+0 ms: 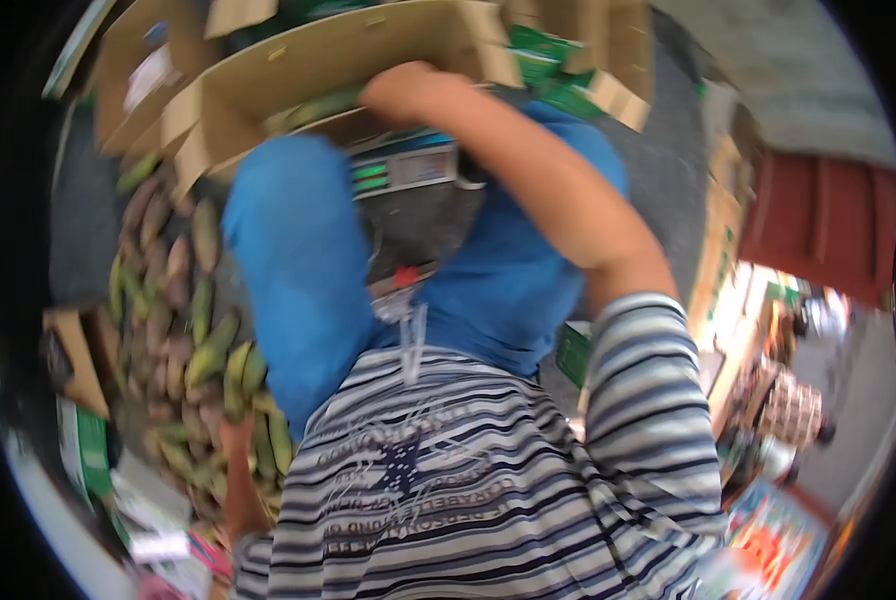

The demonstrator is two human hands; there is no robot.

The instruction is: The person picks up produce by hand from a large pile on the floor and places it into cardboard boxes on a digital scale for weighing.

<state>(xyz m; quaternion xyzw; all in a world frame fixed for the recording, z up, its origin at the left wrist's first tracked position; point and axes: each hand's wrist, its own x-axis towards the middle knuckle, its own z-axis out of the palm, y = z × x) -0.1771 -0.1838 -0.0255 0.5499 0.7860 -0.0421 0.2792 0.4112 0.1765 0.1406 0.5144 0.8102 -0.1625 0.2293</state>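
Observation:
My right hand reaches over the near wall of a long cardboard box, its fingers hidden and blurred. Beside it in the box lie long green fruits that look like mangoes. My left hand is down at the pile of long green and reddish-brown fruits on my left. A yellow-green fruit overlaps its fingertips, and I cannot tell whether the fingers grip it. Between my knees, just below the box, stands a scale with lit green digits.
Green packets and another open carton are at the upper right. A taller carton stands at the upper left. A small cardboard piece lies beyond the pile. Far right, a person in a checked top is visible.

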